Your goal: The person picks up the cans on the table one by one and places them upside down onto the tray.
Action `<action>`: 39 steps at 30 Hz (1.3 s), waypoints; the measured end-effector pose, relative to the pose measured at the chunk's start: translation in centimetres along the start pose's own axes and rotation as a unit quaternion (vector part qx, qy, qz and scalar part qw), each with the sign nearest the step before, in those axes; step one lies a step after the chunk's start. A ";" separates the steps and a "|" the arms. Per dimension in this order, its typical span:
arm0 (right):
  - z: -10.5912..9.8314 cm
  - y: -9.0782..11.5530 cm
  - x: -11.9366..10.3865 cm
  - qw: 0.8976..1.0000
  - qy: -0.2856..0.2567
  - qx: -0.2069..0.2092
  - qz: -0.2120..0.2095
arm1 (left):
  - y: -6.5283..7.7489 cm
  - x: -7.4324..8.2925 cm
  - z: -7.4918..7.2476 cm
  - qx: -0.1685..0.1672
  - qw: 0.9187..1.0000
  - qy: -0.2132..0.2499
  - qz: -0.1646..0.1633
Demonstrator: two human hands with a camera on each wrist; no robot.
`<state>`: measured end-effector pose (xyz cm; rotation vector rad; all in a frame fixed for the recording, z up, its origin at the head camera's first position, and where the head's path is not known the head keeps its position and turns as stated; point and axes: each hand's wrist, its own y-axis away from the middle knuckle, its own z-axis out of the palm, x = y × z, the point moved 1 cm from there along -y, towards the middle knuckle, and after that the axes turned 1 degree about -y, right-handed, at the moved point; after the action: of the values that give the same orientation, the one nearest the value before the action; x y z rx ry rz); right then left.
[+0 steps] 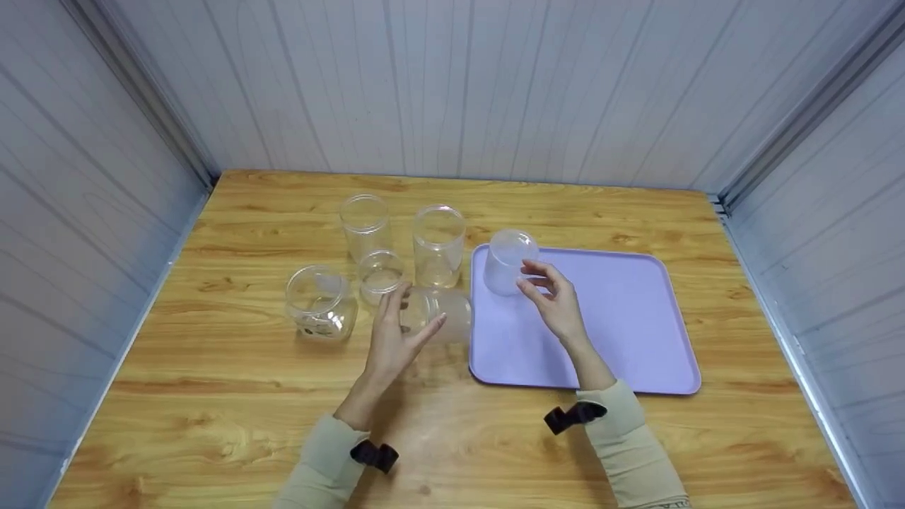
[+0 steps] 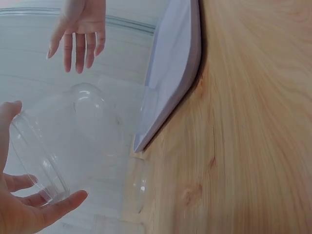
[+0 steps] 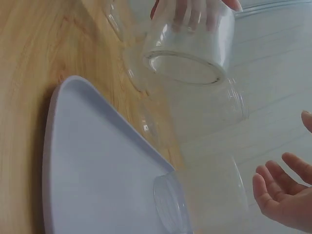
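Beige sleeves [image 1: 626,442] reach in over the worktop's [image 1: 212,410] near edge; your left hand [image 1: 392,343] is clamped round the mouth end of 1 clear jar [image 1: 452,322], thumb and fingers on opposite sides, probably because the ridged neck gives purchase; the jar is held sideways, its base toward the lilac tray's [image 1: 608,339] left edge; your right hand [image 1: 558,304] holds nothing, thumb and fingers apart, just beside the frosted jar [image 1: 503,272] at the tray's far left corner; that jar stands mouth down, likely steady on its rim; left of the tray, 4 more jars stand mouth up on the worktop, likely bunched for easy reach: the squat jar [image 1: 329,322], the small jar [image 1: 382,279], the tall jar [image 1: 440,258] and the rear jar [image 1: 365,226]; beyond the worktop's far edge rises 1 pale wall [image 1: 452,92].
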<state>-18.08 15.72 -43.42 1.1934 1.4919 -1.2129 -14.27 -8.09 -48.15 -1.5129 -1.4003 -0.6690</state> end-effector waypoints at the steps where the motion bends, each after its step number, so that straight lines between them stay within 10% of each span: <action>1: 0.1 0.1 0.1 1.000 -0.008 -0.002 0.002 | 0.0 0.0 0.1 0.000 1.000 0.009 -0.003; 10: 0.8 0.6 2.0 0.996 -0.075 -0.039 0.005 | -0.3 1.0 0.2 0.001 0.998 0.059 -0.005; 18: 1.2 1.2 3.5 0.990 -0.116 -0.076 0.022 | 0.5 5.2 -1.0 -0.020 0.993 0.113 -0.031; 39: 2.1 3.0 3.8 0.952 -0.231 -0.199 0.034 | 1.2 5.0 0.3 -0.047 0.978 0.199 -0.044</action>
<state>-15.69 14.51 -48.00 0.6305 1.2478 -0.9941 -12.15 -5.43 -44.22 -1.3028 -1.1444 -1.0415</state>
